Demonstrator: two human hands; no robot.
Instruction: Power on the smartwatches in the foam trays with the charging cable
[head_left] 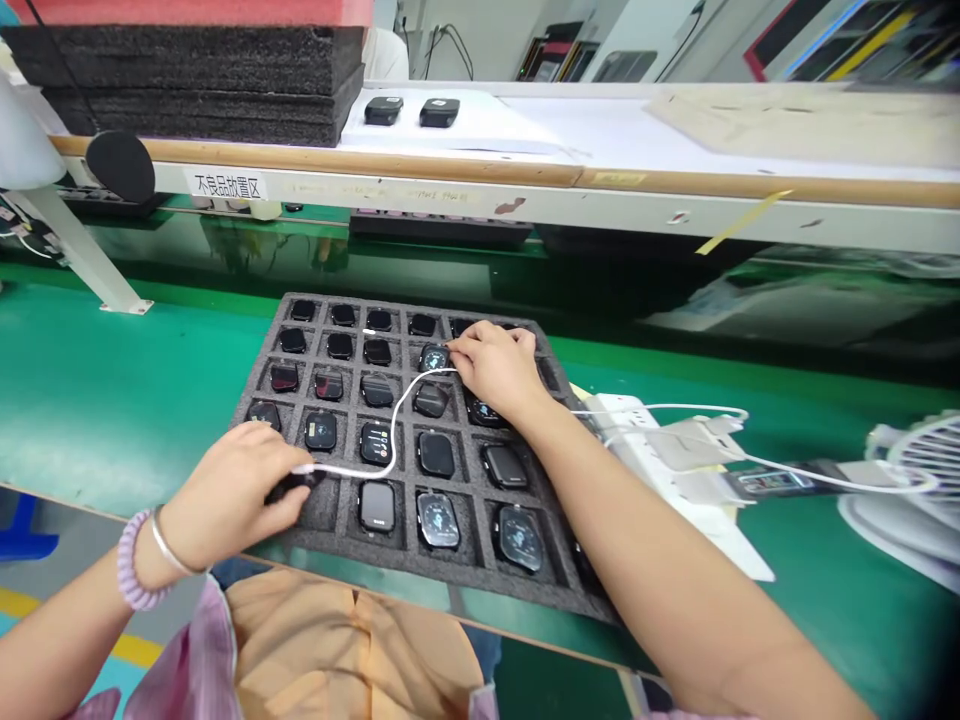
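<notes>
A dark grey foam tray (465, 545) lies on the bench, its pockets filled with black square smartwatches. At its near left corner, my left hand (244, 485) is closed around a dark smartwatch (294, 486), mostly covered by the fingers. The end of a white charging cable (352, 472) meets that watch at my fingertips. Farther back, my right hand (495, 365) pinches the right edge of a smartwatch with a lit screen (433, 358) at its pocket. The cable crosses the tray and passes beneath my right hand. Several other screens glow, including one in the front row (438, 520).
To the right are a white power strip (634, 425) with chargers and cables, and a white fan (919, 455). A shelf (525, 185) spans the back, bearing stacked black foam (195, 85) and two dark watches (439, 112). A lamp post (90, 240) stands at left.
</notes>
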